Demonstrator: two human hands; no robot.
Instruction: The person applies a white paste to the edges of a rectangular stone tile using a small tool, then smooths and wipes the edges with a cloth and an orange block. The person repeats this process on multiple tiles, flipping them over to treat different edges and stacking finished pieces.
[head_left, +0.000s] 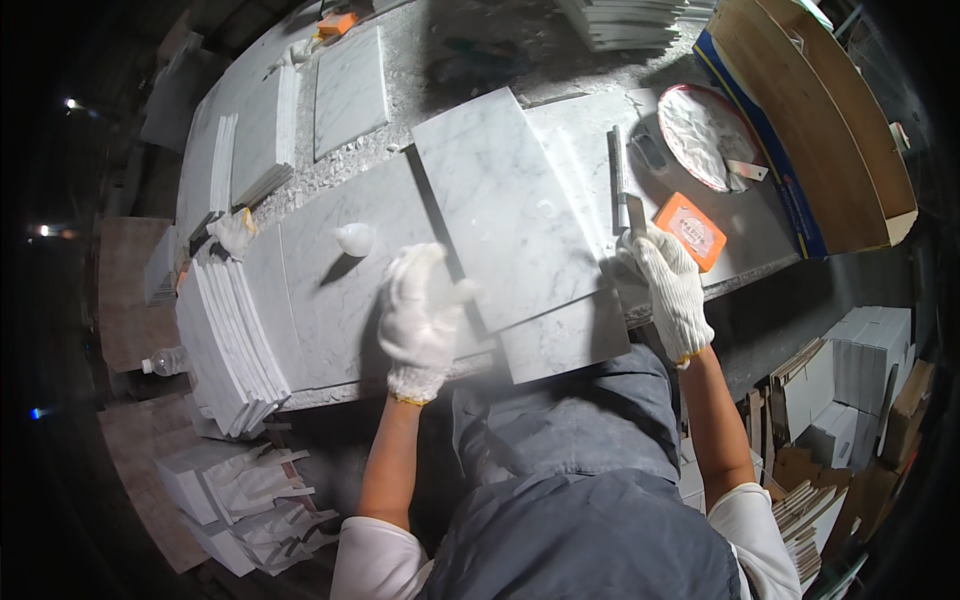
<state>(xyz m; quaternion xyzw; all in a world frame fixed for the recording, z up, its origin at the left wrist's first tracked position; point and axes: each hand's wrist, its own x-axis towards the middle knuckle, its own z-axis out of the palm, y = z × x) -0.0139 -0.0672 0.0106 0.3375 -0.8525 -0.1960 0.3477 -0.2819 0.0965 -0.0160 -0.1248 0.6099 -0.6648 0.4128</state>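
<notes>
My left hand (415, 325), in a white knit glove, hovers beside the left edge of a grey-veined white marble tile (510, 200). Its fingers are apart and slightly blurred, with nothing in them. That tile lies at a slant over other tiles, and a smaller tile piece (565, 335) juts out below it. My right hand (672, 290), gloved too, is closed around a flat-bladed scraper (637, 214) pointing away from me; its handle is hidden. An orange block (690, 232) lies touching or just beside the right glove. Beyond my left fingers stands a small white bulb-shaped thing (355, 239).
A red-rimmed bowl of white paste (700, 135) with a putty knife (747, 170) sits at the right, by an open cardboard box (800, 110). A long grey bar (616, 160) lies nearer. Stacked tiles (235, 340) line the left edge; white boxes (860, 370) stand low right.
</notes>
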